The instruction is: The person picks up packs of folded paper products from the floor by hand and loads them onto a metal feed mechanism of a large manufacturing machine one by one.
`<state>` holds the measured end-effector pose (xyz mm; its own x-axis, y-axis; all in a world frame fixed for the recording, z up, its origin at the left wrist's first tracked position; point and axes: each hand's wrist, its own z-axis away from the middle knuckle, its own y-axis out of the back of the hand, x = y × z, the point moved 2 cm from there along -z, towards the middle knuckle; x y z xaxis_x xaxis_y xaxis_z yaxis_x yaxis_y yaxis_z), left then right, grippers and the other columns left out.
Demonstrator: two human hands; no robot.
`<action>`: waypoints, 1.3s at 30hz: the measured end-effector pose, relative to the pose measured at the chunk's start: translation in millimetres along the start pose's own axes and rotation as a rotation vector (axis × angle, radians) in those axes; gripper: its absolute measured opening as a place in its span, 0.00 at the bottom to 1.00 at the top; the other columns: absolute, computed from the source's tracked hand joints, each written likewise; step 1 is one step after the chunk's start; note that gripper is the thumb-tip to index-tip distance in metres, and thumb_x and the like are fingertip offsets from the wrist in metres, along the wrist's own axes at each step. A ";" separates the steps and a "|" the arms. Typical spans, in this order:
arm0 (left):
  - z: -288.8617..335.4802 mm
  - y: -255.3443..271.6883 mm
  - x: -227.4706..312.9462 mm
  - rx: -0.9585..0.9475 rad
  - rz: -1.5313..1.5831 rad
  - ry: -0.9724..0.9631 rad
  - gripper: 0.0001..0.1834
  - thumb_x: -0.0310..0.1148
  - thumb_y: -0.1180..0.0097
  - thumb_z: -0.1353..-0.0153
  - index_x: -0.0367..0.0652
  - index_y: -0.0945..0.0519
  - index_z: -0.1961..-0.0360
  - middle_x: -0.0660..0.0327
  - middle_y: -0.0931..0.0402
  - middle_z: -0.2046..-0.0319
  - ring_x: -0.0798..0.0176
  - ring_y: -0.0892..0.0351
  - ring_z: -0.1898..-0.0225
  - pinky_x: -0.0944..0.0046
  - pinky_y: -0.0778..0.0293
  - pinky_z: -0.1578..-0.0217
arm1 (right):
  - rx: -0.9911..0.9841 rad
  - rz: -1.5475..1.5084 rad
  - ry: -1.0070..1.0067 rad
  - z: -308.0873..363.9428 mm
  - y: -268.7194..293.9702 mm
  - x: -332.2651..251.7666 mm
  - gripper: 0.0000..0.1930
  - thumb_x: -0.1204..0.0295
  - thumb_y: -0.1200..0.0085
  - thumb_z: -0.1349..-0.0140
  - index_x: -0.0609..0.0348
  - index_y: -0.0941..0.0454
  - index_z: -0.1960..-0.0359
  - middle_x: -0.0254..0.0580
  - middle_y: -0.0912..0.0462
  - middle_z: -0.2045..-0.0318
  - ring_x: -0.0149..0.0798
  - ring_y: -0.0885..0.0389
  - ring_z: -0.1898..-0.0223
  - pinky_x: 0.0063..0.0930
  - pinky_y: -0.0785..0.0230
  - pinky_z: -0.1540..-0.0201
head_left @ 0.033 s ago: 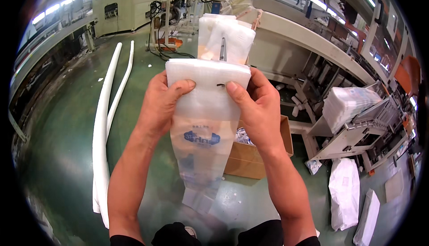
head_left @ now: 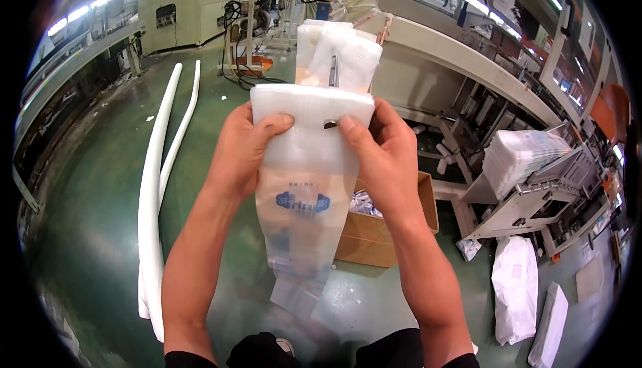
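Note:
A stack of white and clear plastic bags (head_left: 304, 151) with blue print hangs down in front of me, held by its top edge. On the left edge my left hand (head_left: 251, 137) is closed, thumb in front and fingers behind. Across from it my right hand (head_left: 378, 141) pinches the right edge, its thumb beside a small dark hole (head_left: 330, 125) in the bags. Just beyond the top edge, a metal rod (head_left: 334, 72) stands against more white bags (head_left: 354, 54). Whether the rod reaches the held stack is hidden.
Below to the right is a cardboard box (head_left: 366, 241) with crumpled plastic inside. Long white tubes (head_left: 152, 194) lie on the green floor at left. A machine frame (head_left: 461, 54) runs along the right, with another bag stack (head_left: 521, 157) and a white sack (head_left: 515, 288) on the floor.
The top of the held stack has risen and tilted slightly, and the hole beside my right thumb shows wider. Both hands keep their grip.

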<state>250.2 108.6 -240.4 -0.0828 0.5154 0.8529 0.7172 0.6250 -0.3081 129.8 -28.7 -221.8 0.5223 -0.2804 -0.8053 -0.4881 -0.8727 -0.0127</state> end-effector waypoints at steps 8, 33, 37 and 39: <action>-57.3 10.5 -12.9 -0.043 -0.021 0.013 0.16 0.28 0.42 0.43 0.31 0.25 0.55 0.55 0.21 0.60 0.65 0.20 0.63 0.65 0.22 0.60 | 0.076 0.104 0.016 -43.2 7.3 27.7 0.15 0.73 0.45 0.39 0.71 0.27 0.54 0.42 0.18 0.64 0.28 0.23 0.64 0.24 0.30 0.58; -198.4 43.6 -50.2 -0.143 -0.255 -0.007 0.23 0.37 0.36 0.43 0.34 0.23 0.51 0.56 0.22 0.55 0.62 0.23 0.55 0.62 0.29 0.52 | 0.222 0.731 0.000 -183.5 35.6 96.7 0.17 0.62 0.39 0.48 0.65 0.18 0.65 0.55 0.17 0.68 0.50 0.18 0.66 0.41 0.28 0.62; -221.5 44.1 -57.5 0.159 -0.842 0.095 0.22 0.47 0.42 0.41 0.38 0.22 0.58 0.57 0.22 0.64 0.62 0.23 0.62 0.60 0.27 0.61 | 0.380 0.841 0.058 -174.2 32.0 101.8 0.12 0.68 0.45 0.46 0.66 0.21 0.66 0.56 0.19 0.68 0.54 0.18 0.65 0.44 0.27 0.64; -221.3 44.7 -72.6 0.035 -1.321 -0.162 0.24 0.47 0.48 0.37 0.37 0.26 0.51 0.52 0.23 0.59 0.59 0.23 0.61 0.59 0.27 0.61 | 0.442 0.971 0.299 -119.5 44.9 108.0 0.13 0.67 0.45 0.48 0.63 0.23 0.65 0.53 0.20 0.69 0.52 0.20 0.63 0.45 0.28 0.61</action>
<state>441.3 -30.6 -222.8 -0.7811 -0.4235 0.4588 0.0174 0.7197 0.6940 247.9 -145.9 -238.4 -0.0989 -0.9053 -0.4131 -0.9572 -0.0269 0.2882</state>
